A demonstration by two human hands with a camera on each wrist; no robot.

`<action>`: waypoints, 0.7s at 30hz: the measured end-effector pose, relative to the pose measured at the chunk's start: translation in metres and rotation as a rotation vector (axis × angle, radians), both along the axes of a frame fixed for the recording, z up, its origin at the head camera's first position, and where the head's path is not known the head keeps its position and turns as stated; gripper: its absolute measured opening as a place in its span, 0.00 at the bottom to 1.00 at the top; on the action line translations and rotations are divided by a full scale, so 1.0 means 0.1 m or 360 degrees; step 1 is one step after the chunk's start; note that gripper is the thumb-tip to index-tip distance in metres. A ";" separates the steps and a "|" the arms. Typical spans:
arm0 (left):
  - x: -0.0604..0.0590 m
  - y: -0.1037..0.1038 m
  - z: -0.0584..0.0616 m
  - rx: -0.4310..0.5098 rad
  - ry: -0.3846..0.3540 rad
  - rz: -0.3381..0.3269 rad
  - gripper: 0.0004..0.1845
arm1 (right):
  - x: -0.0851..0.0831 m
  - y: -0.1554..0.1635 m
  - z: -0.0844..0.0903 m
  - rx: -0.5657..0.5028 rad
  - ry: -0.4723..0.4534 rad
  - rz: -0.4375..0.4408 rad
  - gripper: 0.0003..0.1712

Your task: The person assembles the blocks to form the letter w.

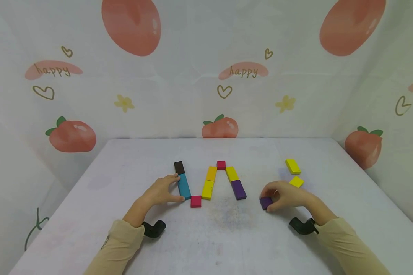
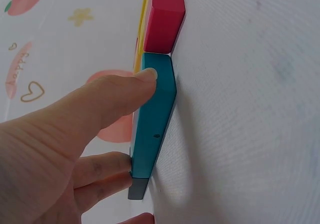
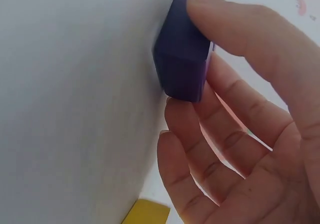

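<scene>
Left hand (image 1: 161, 191) laid on the surface (image 1: 130, 236), left of centre: thumb and fingers pressed against the long sides of the teal block (image 1: 184, 186), pinching it flat in place. Palm hidden under the back of the hand in the head view; in the wrist view, thumb tip on the teal top edge, two fingers curled at its far end, the rest cut off. Teal block smooth, matte, a flat rectangle with a tiny pit in its side. Brown block (image 1: 179, 167) end to end with it toward the far edge, mostly hidden in the wrist view. Small pink square (image 1: 195, 201) at the teal block's near end, corners just meeting.

Mid-surface: two yellow blocks (image 1: 209, 182) in a slanted line, a pink cube (image 1: 221, 165) at the peak, then a yellow block (image 1: 232, 173) and a purple one (image 1: 239, 190) slanting down, all flat with crisp edges. Surface pale, finely woven in texture, scuffed grey near the middle.

Right hand (image 1: 283, 195) right of centre, toward the near edge: thumb and fingers curled round a small purple block (image 1: 265, 202), pinching it against the surface; far side hidden by fingers. Two yellow pieces (image 1: 293, 172) just beyond the hand, toward the far right corner.
</scene>
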State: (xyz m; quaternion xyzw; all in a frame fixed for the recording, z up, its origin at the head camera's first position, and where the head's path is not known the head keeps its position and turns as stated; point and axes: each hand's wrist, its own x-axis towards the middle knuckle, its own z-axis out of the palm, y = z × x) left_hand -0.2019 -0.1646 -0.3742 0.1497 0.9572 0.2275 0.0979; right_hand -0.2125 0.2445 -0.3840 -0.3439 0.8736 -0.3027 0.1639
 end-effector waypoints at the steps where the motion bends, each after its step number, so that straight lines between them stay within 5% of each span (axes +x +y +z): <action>1: 0.00 0.00 0.00 -0.0003 0.0000 -0.0001 0.40 | 0.00 -0.01 0.00 -0.0005 0.0018 0.0010 0.17; 21: -0.01 -0.01 -0.03 -0.0008 0.0024 -0.0017 0.40 | -0.01 -0.29 -0.07 -0.0019 0.0129 -0.0047 0.17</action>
